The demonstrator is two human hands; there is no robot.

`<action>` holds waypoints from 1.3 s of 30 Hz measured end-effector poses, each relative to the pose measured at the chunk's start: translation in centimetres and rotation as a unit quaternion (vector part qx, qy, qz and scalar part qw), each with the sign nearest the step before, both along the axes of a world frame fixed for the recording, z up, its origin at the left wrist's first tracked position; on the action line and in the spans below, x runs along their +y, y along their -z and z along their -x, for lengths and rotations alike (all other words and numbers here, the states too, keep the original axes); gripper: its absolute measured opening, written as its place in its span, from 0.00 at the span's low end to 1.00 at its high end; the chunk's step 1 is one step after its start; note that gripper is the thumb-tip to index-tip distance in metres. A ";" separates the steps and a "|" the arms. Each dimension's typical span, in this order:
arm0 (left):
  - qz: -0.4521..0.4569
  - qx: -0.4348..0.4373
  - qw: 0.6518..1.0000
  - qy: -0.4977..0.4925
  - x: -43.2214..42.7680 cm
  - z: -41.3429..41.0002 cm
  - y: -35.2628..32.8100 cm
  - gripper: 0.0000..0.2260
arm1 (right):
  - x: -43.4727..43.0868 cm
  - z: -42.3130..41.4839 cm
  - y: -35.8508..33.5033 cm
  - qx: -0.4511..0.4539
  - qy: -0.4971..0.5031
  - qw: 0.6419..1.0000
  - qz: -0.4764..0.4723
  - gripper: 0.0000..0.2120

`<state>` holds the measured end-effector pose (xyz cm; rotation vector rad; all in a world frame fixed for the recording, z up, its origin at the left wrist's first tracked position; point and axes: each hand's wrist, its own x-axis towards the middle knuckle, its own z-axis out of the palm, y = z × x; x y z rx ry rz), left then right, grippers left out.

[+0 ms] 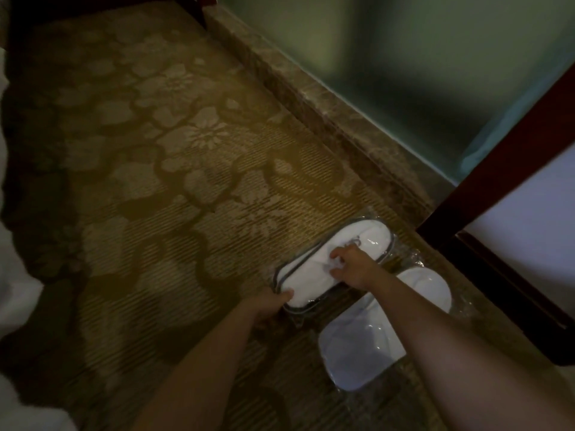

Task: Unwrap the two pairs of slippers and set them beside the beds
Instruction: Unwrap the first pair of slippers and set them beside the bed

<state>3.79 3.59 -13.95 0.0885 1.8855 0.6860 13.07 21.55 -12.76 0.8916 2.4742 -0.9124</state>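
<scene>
A pair of white slippers with a dark edge, sealed in clear plastic (367,241), lies on the patterned carpet at lower right. My left hand (270,303) grips the near end of this pack. My right hand (351,265) pinches the clear wrap at the pack's middle. A second wrapped white pair (367,346) lies just nearer and to the right, partly hidden under my right forearm.
White bedding (15,306) hangs along the left edge. A dark wooden frame with a white panel (513,219) stands at the right. A marble sill (342,132) runs diagonally below frosted glass (404,57). Brown floral carpet (155,181) fills the middle.
</scene>
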 end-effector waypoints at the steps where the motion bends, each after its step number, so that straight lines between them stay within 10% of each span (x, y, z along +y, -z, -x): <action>1: -0.021 -0.011 0.999 -0.032 0.5 -0.5 0.1 0.29 | 0.1 0.0 0.0 -0.002 -0.003 1.000 0.001 0.23; 9: -0.144 -0.038 0.943 -0.297 3.3 -0.8 -0.9 0.25 | 0.4 0.3 -1.3 -0.003 0.015 1.000 0.008 0.25; 26: -0.225 0.152 0.913 -0.304 -7.3 7.6 -13.6 0.25 | -3.5 3.0 -9.5 0.142 0.055 0.988 0.031 0.25; 39: -0.395 0.003 0.781 -0.484 -9.5 8.2 -17.6 0.28 | -5.2 1.9 -16.6 0.280 0.309 0.891 0.177 0.35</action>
